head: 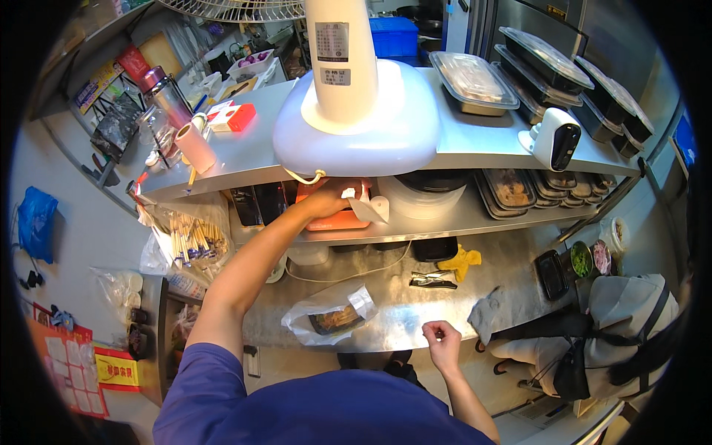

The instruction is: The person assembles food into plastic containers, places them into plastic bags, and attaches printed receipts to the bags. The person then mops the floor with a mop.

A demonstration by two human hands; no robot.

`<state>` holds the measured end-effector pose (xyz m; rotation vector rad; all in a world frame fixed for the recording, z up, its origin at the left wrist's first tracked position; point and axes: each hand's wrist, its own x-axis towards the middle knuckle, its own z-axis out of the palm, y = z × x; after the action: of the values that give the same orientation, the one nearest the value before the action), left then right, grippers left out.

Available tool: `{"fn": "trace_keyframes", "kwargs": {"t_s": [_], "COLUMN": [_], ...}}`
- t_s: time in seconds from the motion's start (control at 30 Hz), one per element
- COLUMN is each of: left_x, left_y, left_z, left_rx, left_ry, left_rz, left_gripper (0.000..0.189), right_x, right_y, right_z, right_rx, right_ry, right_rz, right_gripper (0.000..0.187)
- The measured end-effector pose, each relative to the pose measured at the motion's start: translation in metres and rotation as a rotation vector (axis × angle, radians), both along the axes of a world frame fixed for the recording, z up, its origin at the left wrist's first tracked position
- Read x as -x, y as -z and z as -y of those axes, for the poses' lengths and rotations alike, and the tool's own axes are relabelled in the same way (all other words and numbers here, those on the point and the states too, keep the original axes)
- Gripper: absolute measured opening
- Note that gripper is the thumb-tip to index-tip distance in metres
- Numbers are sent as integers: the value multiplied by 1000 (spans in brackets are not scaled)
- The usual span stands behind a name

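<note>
My left hand (332, 198) reaches onto the lower steel shelf, over an orange box-shaped device (336, 221). A loose white paper strip (367, 211) hangs at its fingers; the fingertips are partly hidden, so the grip is unclear. My right hand (445, 340) hovers near the counter's front edge, fingers curled and thumb against the index finger, with nothing visible in it. Between my arms, a dark food tray (335, 319) with brownish food lies in a translucent plastic bag (300, 318) on the steel counter (389, 325). A black-handled stapler-like tool (434, 280) lies farther back.
A yellow cloth (463, 262) and black container (435, 249) sit behind the tool. A fan base (356, 150) stands on the upper shelf, beside lidded food containers (474, 83). Wrapped chopsticks (194, 239) fill a bag at left. Another person (589, 345) is at right.
</note>
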<state>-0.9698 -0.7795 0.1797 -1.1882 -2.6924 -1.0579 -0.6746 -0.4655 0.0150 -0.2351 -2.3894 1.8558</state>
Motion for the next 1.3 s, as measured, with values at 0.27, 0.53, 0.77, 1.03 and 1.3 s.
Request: {"fn": "trace_keyframes", "kwargs": {"t_s": [0.27, 0.53, 0.77, 1.03, 1.3], "left_x": [-1, -75, -282, -284, -230], "left_y": [-26, 10, 76, 139, 176], "left_z": [3, -18, -42, 32, 72], "left_rx": [118, -313, -410, 324, -98], "left_ry": [-94, -12, -100, -385, -523], "left_rz": [299, 271, 880, 515, 609], "left_gripper": [44, 40, 47, 39, 34], "right_x": [6, -6, 3, -18, 30], "right_y": [-31, -51, -97, 12, 120], "right_z": [24, 46, 98, 105, 188], "right_rx": [-164, -251, 381, 615, 554], "right_ry": [-109, -156, -117, -390, -297], "right_rz": [-85, -150, -134, 441, 436], "right_gripper": [9, 84, 15, 37, 25]}}
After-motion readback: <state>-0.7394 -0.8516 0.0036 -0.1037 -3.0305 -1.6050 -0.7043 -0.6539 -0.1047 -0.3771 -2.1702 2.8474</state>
